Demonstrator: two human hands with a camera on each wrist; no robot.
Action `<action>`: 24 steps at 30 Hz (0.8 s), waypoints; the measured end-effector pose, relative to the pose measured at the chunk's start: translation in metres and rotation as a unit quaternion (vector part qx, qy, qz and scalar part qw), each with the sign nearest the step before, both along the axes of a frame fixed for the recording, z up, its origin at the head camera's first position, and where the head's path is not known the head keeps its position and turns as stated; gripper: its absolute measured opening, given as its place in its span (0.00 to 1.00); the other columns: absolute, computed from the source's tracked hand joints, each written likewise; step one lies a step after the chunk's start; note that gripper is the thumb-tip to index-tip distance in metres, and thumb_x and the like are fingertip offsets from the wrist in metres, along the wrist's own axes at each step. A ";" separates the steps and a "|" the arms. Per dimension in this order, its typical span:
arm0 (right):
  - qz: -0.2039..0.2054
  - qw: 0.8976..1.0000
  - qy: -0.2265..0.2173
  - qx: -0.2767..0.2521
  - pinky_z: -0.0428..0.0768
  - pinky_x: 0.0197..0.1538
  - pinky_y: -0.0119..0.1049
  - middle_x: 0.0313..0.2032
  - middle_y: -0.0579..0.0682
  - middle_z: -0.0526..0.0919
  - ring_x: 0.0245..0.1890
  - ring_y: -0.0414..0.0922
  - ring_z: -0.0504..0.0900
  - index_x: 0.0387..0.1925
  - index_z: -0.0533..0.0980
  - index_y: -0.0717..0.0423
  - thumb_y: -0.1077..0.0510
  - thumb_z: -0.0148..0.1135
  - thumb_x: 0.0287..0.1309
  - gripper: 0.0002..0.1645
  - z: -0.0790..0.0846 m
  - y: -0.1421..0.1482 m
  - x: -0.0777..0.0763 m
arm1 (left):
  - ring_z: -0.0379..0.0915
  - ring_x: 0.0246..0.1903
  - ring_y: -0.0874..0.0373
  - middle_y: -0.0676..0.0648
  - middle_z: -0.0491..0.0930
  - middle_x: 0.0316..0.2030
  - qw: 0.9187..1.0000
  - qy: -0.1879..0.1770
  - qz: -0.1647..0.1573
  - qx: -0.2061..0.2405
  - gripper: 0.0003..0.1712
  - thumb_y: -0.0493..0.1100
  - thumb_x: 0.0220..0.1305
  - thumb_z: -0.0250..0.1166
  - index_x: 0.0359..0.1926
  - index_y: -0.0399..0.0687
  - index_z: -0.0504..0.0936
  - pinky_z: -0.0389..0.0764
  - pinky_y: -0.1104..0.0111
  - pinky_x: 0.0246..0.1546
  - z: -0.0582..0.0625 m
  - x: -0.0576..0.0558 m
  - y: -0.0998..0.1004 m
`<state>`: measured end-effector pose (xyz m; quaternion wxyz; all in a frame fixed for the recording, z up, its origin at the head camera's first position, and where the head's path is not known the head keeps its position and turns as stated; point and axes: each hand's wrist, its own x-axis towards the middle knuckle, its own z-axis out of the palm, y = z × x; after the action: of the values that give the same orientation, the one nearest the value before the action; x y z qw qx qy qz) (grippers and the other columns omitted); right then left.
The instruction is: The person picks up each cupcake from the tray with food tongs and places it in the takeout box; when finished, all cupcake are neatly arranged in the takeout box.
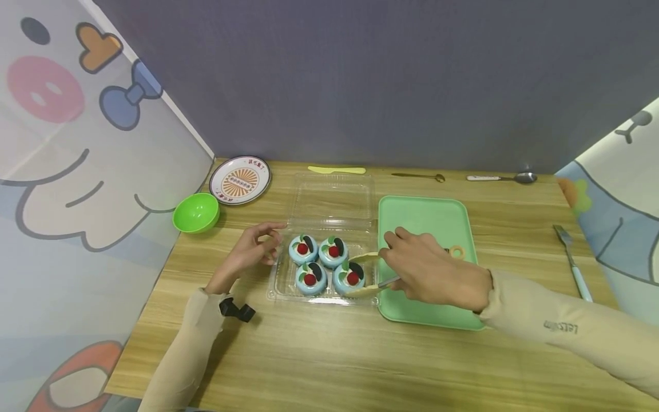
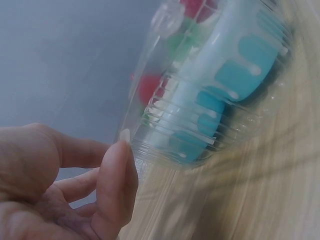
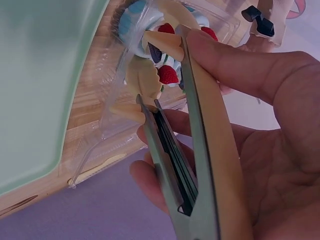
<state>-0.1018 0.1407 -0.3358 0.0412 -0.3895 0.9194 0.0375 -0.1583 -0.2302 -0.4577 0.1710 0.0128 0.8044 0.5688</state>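
A clear plastic box (image 1: 282, 281) with its lid (image 1: 333, 197) folded back holds several light-blue toy cupcakes (image 1: 310, 285), each topped with a red berry, green leaves and a dark cookie piece. My left hand (image 1: 250, 249) is at the box's left side, thumb and forefinger pinching its rim (image 2: 137, 132). With my right hand (image 1: 419, 263) I grip metal food tongs (image 3: 202, 115) that have cream-coloured, scalloped tips (image 3: 143, 77). In the head view, the spread tips straddle the near-right cupcake (image 1: 349, 280), one on its far side and one on its near side.
A green tray (image 1: 427, 214) lies right of the box, with a small ring (image 1: 457, 252) on it. Behind are a plate (image 1: 240, 181), a yellow knife (image 1: 337, 170) and two spoons (image 1: 418, 175). A green bowl (image 1: 197, 213) stands left, a fork (image 1: 572, 262) lies right.
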 end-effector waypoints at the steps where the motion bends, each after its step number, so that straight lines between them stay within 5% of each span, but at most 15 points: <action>1: -0.001 1.000 -0.002 -0.001 0.61 0.15 0.26 0.29 0.46 0.71 0.28 0.43 0.62 0.38 0.81 0.53 0.48 0.81 0.40 0.24 0.000 0.000 0.000 | 0.77 0.25 0.59 0.39 0.73 0.45 1.000 0.000 0.001 0.001 0.22 0.38 0.70 0.58 0.64 0.48 0.73 0.87 0.67 0.22 0.000 0.000 0.000; 12: -0.030 0.999 -0.013 -0.019 0.60 0.16 0.26 0.31 0.44 0.70 0.30 0.42 0.64 0.44 0.80 0.52 0.47 0.80 0.41 0.28 0.004 0.012 0.003 | 0.76 0.25 0.58 0.37 0.72 0.45 1.000 0.001 0.000 0.001 0.23 0.38 0.71 0.58 0.65 0.46 0.72 0.86 0.69 0.22 -0.001 -0.001 -0.001; 19: -0.063 0.996 0.000 -0.068 0.63 0.19 0.24 0.38 0.45 0.75 0.36 0.43 0.71 0.54 0.79 0.52 0.45 0.79 0.43 0.35 0.007 0.039 0.011 | 0.76 0.25 0.59 0.36 0.72 0.46 1.000 0.001 -0.003 0.008 0.24 0.37 0.70 0.57 0.66 0.45 0.71 0.86 0.68 0.22 -0.001 -0.001 0.000; 24: -0.110 0.989 0.003 -0.095 0.62 0.17 0.24 0.41 0.49 0.76 0.31 0.41 0.70 0.57 0.78 0.52 0.43 0.76 0.48 0.36 0.012 0.064 0.015 | 0.76 0.25 0.59 0.37 0.72 0.46 1.000 0.004 -0.008 0.006 0.24 0.37 0.71 0.57 0.66 0.45 0.71 0.86 0.68 0.22 0.001 -0.001 -0.001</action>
<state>-0.0869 0.2044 -0.3242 0.0051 -0.2879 0.9561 -0.0534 -0.1592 -0.2310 -0.4571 0.1727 0.0227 0.8016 0.5719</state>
